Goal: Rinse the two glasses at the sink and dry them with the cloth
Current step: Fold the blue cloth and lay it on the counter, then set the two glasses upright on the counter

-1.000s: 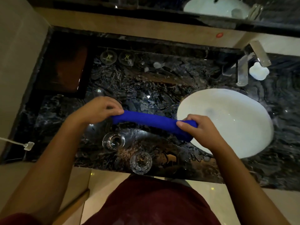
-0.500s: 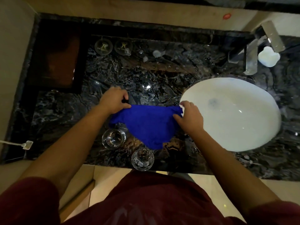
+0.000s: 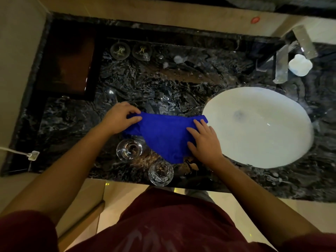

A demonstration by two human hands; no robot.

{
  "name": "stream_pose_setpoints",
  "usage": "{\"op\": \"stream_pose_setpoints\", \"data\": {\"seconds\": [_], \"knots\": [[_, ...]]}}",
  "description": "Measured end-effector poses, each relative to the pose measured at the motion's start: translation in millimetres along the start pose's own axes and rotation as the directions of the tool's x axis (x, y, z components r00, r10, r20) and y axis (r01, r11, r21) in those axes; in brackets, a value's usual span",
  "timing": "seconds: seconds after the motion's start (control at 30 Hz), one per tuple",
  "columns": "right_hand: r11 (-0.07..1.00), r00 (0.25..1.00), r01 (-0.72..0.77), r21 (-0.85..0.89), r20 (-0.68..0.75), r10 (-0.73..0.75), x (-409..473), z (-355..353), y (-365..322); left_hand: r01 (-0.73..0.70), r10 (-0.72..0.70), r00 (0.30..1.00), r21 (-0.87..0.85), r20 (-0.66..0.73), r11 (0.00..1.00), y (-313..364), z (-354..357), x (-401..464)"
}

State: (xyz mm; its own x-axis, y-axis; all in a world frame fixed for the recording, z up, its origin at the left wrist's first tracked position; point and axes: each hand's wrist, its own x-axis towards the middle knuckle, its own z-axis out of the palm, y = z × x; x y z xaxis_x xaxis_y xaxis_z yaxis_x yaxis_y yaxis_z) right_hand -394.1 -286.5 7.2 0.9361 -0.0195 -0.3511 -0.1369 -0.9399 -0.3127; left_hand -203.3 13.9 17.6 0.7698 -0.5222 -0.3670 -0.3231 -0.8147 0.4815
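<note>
The blue cloth (image 3: pixel 163 137) lies spread just left of centre in the frame, on the dark marbled table (image 3: pixel 163 84), its lower corner drooping toward the near edge. My left hand (image 3: pixel 119 118) grips the cloth's upper left corner, fingers (image 3: pixel 134 118) curled round it and pinching the fabric. My right hand (image 3: pixel 204 140) rests flat on the cloth's right side, its fingers straight and spread, pressing down rather than grasping. Below the cloth stand the two glasses, both upright and seen from above: the left glass (image 3: pixel 129 149) sits just under my left hand, touching or very nearly touching the cloth's lower left edge, and the near glass (image 3: pixel 160 173) stands at the table's front edge, just below the cloth's hanging corner. The two glasses are near each other but apart. To the right of my right hand the white oval sink (image 3: pixel 272 142) is set into the table, its rim just beside the cloth's right corner. The chrome tap (image 3: pixel 281 64) rises in the upper right of the frame, with a small white soap dish (image 3: pixel 300 65) just beside it. Two round coasters (image 3: pixel 131 50) lie side by side toward the upper left, next to a dark reddish tray (image 3: pixel 69 59). At the far left edge a white plug (image 3: pixel 32 155) and its cable rest on the table.
</note>
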Motion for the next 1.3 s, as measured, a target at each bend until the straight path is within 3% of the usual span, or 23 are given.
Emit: {"op": "stream_pose_setpoints", "data": {"seconds": [0.13,0.23,0.33,0.43,0.73,0.9,1.07,1.3], "knots": [[0.954,0.979,0.188,0.235,0.033,-0.201,-21.1,-22.7,-31.7,-0.045,0.021,0.994,-0.22,-0.111,0.975,15.0,-7.9,-52.6],[0.905,0.912,0.359,0.228,0.121,-0.392,-42.3,-20.5,-55.3,-0.036,0.028,0.998,-0.136,-0.057,0.99,28.3,-2.0,-92.6],[0.874,0.859,0.459,0.157,0.171,-0.482,-53.8,-10.8,-66.5,-0.02,0.022,1.0,-0.065,0.019,0.998,31.0,13.4,-118.3],[0.853,0.823,0.514,0.088,0.228,-0.52,-57.0,-4.6,-73.1,-0.058,0.058,0.998,-0.017,0.008,0.998,26.2,30.4,-131.0],[0.884,0.867,0.468,-0.014,0.204,-0.455,-60.3,1.7,-87.8,0.007,-0.008,0.997,-0.016,-0.072,1.0,40.5,39.1,-136.1],[0.929,0.925,0.358,0.091,0.101,-0.366,-46.3,-38.3,-80.0,0.055,-0.066,0.984,-0.07,-0.167,0.996,53.5,11.3,-139.3],[0.95,0.954,0.293,0.105,-0.101,-0.283,9.4,-99.1,-83.1,0.033,-0.046,0.957,-0.048,-0.287,0.998,59.9,-42.3,-115.7],[0.968,0.956,0.222,0.117,-0.222,-0.193,122.3,-153.4,-108.4,0.071,-0.057,0.936,0.027,-0.348,0.997,30.8,-114.0,-31.2]]}}
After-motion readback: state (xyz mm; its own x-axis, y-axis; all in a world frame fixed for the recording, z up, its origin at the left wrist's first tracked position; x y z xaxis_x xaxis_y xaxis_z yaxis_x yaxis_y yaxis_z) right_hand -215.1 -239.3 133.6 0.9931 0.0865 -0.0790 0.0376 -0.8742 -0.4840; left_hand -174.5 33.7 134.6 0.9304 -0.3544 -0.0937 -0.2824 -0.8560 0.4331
